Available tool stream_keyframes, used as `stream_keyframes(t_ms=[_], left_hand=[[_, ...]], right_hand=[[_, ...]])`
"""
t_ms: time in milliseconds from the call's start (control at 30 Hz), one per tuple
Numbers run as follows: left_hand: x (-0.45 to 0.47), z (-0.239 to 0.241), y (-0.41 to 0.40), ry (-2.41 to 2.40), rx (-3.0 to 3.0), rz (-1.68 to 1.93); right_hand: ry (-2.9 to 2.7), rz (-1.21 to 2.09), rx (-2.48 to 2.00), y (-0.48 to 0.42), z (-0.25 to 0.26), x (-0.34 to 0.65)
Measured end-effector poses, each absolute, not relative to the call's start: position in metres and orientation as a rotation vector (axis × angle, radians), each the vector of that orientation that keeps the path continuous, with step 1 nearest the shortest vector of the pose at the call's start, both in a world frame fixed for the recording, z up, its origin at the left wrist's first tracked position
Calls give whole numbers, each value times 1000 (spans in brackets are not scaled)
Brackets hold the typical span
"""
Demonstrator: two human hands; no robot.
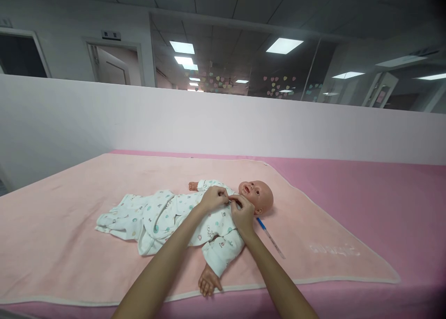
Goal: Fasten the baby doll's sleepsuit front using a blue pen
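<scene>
One baby doll [259, 198] lying face up near the middle of one peach blanket [87, 193], with its head toward the right edge of the pink table [376, 184]; dressed in one white printed garment [156, 216], stretching toward the table's left edge; two doll hands in view, one small hand [193, 186] on the far side and one nearer hand [208, 281] at the blanket's near edge; left hand [213, 199] narrow, with fingertips pinched on the garment at the collar, just below the doll's chin; right hand [244, 213] also narrow, pinching at the same collar, tips almost meeting; cannot tell which fold or fastening sits between them; one slim clear stick [274, 244] with one blue end [260, 223], lying just beside the doll's head and the right wrist, slanting toward the near edge; one line of pale lettering [334, 249] near the blanket's right-hand corner, too blurred to read; one white panel [209, 123] upright along the table's far edge; beyond, one door [111, 68] standing ajar.
</scene>
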State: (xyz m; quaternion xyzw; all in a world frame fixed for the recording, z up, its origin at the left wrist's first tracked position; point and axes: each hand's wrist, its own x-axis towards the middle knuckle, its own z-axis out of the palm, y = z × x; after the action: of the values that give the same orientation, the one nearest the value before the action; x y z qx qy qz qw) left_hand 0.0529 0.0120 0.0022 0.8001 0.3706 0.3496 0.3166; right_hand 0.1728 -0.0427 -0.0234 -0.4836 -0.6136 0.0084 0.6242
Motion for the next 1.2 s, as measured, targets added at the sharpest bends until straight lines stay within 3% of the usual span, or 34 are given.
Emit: stream_keyframes(t_ms=[567, 967, 1200], left_hand=[[52, 10, 5, 964, 2127, 923], [42, 13, 12, 751, 1338, 1145], [32, 11, -1, 836, 1932, 1035]], right_hand=[[-1448, -26, -1103, -44, -22, 170], [-1573, -142, -1061, -43, -19, 171], [-1521, -255, -974, -45, -18, 172]])
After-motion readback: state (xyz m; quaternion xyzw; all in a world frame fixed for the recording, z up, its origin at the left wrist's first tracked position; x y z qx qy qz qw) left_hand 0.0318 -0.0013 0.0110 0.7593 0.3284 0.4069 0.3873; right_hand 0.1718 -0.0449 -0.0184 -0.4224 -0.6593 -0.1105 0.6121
